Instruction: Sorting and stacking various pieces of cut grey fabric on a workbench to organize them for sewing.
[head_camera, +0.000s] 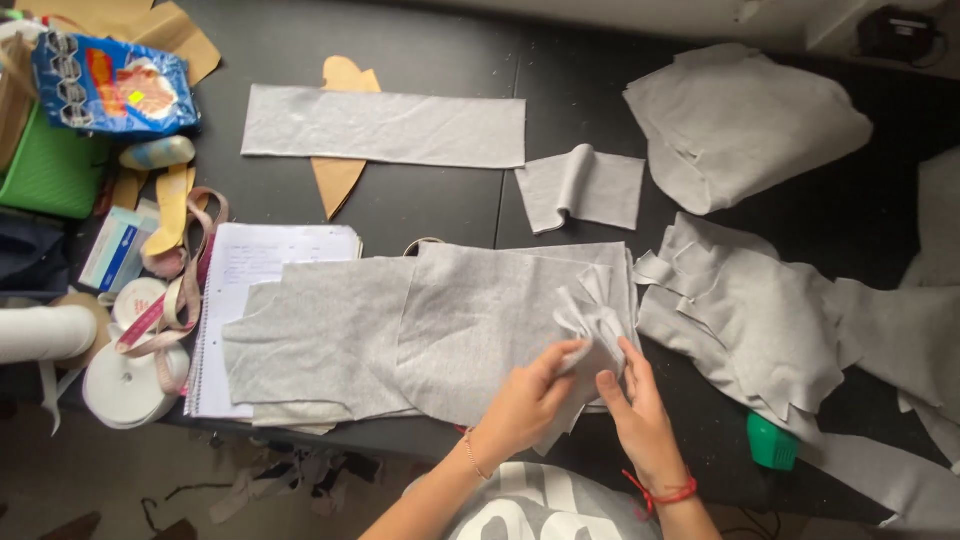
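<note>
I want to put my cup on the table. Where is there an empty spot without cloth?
Bare black table shows between the long grey strip and the cut pieces below it. Another bare patch lies at the top, right of that strip, beside the folded fabric. The left side is crowded with tape rolls, a notebook and packets; the right with scraps.

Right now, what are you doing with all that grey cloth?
A person's left hand and right hand pinch a small crumpled grey fabric piece at the near edge of a black table. Under it lie flat cut grey panels. A spiral notebook and measuring tape sit left, fabric scraps right.
</note>
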